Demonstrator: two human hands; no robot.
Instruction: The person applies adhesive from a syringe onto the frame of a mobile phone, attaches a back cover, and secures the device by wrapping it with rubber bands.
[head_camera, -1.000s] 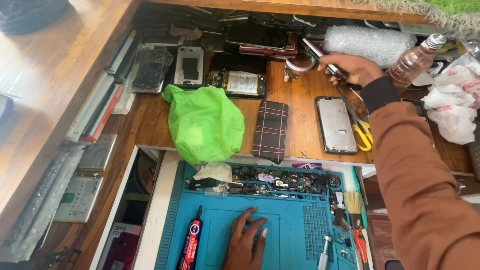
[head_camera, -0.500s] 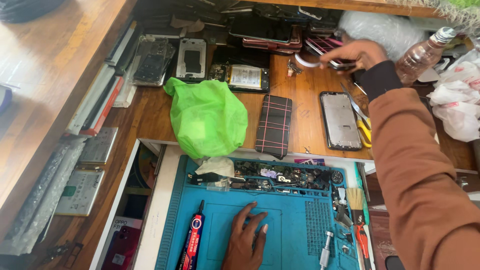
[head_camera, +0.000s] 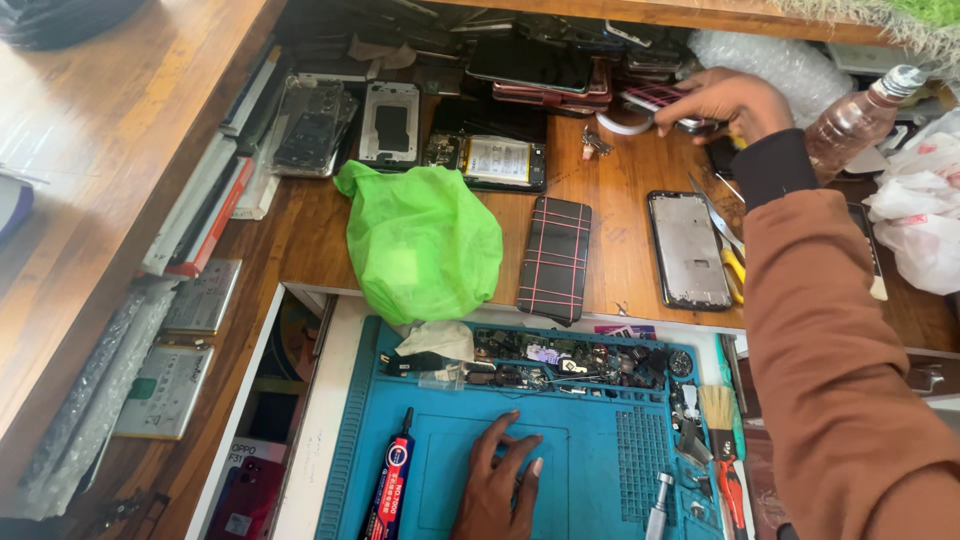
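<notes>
While the left hand (head_camera: 495, 480) stays flat, palm down and fingers spread, holding nothing, on the blue silicone work mat (head_camera: 600, 470), the right hand (head_camera: 735, 105) has moved a little farther from that mat over the last second, deeper into the heap at the back of the desk.

- Item in reach: pink-edged flat phone (head_camera: 655, 98), at the far side of the desk from the mat, on the right. The right hand's curled fingertips (head_camera: 690, 100) lie on its near end; whether they pinch it or only touch cannot be told. The shift reads as a reach settling on this piece.
- White thin ring (head_camera: 622, 123), just beside the phone, on the side toward the mat; apart from the fingers.
- Clear plastic bottle (head_camera: 855, 120), right of the hand, lying tilted.
- Dark bare phone frame (head_camera: 688, 248), between the hand and the mat.
- Black case with red check lines (head_camera: 555, 258), left of that frame, just beyond the mat's far edge.
- Crumpled green plastic bag (head_camera: 420, 240), beyond the mat's far left corner.
- Red, blue and black glue tube (head_camera: 390, 485), on the mat's left part, near the left hand.
- Pale-bristled small brush (head_camera: 718, 410), at the mat's right edge.
- Loose small parts, in the mat's far trough.
</notes>
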